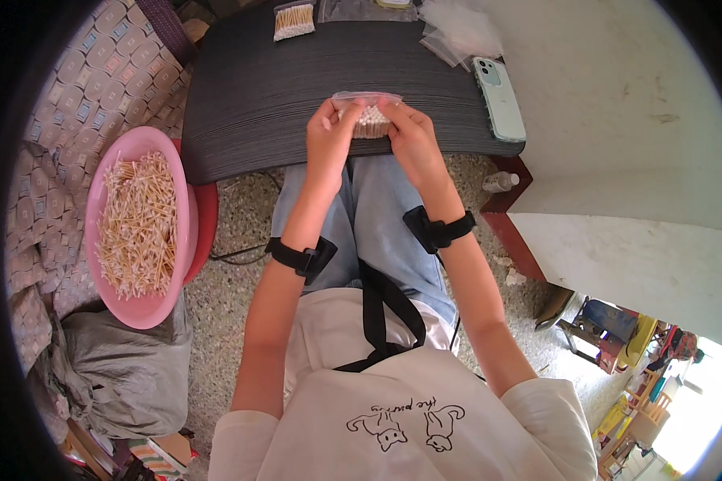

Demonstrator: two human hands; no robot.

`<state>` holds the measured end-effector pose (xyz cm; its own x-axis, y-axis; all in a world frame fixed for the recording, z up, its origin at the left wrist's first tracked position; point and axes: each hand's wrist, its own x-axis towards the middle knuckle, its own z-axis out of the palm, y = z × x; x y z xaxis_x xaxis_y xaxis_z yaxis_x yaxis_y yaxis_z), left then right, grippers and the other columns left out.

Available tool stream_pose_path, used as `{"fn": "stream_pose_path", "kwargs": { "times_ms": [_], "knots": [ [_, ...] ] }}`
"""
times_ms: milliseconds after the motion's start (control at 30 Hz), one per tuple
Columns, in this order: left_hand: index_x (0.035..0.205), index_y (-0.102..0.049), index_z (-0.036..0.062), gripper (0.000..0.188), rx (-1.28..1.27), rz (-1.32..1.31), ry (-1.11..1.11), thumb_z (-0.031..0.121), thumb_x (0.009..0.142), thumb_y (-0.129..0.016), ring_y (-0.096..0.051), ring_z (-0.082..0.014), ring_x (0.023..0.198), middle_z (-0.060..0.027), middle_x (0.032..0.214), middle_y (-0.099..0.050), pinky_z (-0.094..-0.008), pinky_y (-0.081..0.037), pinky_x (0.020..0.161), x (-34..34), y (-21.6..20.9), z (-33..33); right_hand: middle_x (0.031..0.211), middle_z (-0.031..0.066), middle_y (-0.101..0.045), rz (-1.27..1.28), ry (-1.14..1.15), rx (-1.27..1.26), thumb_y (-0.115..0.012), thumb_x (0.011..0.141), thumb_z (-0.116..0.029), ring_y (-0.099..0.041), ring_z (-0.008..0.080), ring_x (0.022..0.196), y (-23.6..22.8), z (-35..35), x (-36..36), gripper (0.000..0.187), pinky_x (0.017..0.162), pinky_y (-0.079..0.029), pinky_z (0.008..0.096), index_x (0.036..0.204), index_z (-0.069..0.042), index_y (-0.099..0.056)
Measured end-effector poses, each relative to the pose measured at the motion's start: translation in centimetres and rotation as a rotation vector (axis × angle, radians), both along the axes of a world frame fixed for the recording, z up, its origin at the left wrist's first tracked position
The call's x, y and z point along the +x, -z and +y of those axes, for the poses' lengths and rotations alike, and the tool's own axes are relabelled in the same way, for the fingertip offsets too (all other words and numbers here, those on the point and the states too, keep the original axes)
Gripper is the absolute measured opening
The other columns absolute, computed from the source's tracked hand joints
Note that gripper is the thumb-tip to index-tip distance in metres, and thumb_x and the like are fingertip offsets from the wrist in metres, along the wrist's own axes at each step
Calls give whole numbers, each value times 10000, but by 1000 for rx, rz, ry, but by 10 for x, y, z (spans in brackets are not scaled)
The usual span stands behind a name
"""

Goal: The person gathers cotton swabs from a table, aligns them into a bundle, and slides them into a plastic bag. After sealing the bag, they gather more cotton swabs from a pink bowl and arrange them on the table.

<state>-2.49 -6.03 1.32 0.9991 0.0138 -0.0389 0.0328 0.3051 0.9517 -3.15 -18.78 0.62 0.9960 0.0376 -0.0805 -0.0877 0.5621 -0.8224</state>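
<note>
Pinching a small clear plastic bag point(369, 119) packed with white-tipped cotton swabs point(371, 129) between both hands, just inside the near edge of the black, finely streaked tabletop point(337, 64). Our left hand point(327, 138) is nearly closed, thumb on the bag's left side, fingers curled behind; our right hand point(415, 139) mirrors it on the right. Can't tell if the bag rests on the top or hangs just above, nor if its mouth is sealed.

Risks, our judgement: if the mouth is open and one pinch slackens, swabs could spill onto our blue-jeaned lap point(377, 204). Uneven thumb pressure could leave a gap at the mouth; swabs sitting high could foul it. Hard pulling might tear thin film. The pale green rectangular phone point(502, 104) lies near the right edge, so a wide right-hand sweep could knock it off. The pink oval plastic basin point(188, 236) of loose swabs point(136, 228) sits well apart, left; a bump could tip it.
</note>
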Motion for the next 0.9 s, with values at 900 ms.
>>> {"fn": "stream_pose_path", "kwargs": {
  "times_ms": [900],
  "knots": [
    [1119,-645,11,346,42,-74,266,298,927,-618,-608,-62,806,-46,938,-674,-202,-473,693,-9,-13,25,888,53,-680,-116,-2,-372,-714,852,-169,-607,72,776,-23,1,-21,268,694,-490,225,1036,20,-667]
  ]
}}
